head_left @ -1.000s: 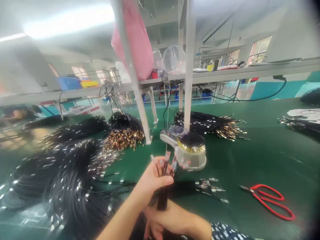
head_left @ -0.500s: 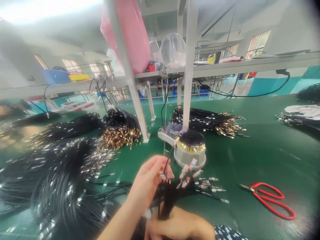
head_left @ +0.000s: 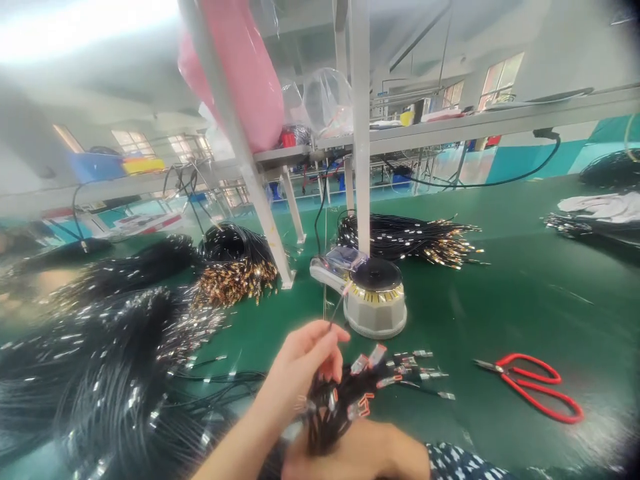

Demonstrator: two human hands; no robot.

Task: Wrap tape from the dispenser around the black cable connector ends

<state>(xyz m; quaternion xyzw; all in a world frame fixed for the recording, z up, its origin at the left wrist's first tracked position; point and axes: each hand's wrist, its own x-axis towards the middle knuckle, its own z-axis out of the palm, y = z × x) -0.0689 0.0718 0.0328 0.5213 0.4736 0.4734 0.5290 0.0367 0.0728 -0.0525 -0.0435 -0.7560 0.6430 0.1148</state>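
Note:
Thumb and fingers of my left hand [head_left: 307, 357] pinch a thin black cable [head_left: 338, 309], whose tip reaches the side of a round white tape dispenser [head_left: 376, 308] with a black top. My right hand [head_left: 357, 450], low in the middle, is closed around a bundle of black cables [head_left: 333, 420]. Clear-and-orange tagged ends [head_left: 367, 360] fan out from the top of that bundle. More silver cable ends [head_left: 423, 375] lie just right of it on the green table. Part of the right hand is hidden behind the left forearm and blurred.
Red-handled scissors [head_left: 537, 387] lie on the right. Heaps of black cables [head_left: 125, 373] cover the left side, with a gold-ended coil [head_left: 235, 267] behind them. Another cable bundle [head_left: 410, 240] lies beyond the dispenser. A white shelf post [head_left: 361, 167] stands behind it.
The bundle in my right hand has turned and its tagged ends have spread. My left hand stays pinched on the cable by the dispenser. The whole view has shifted slightly.

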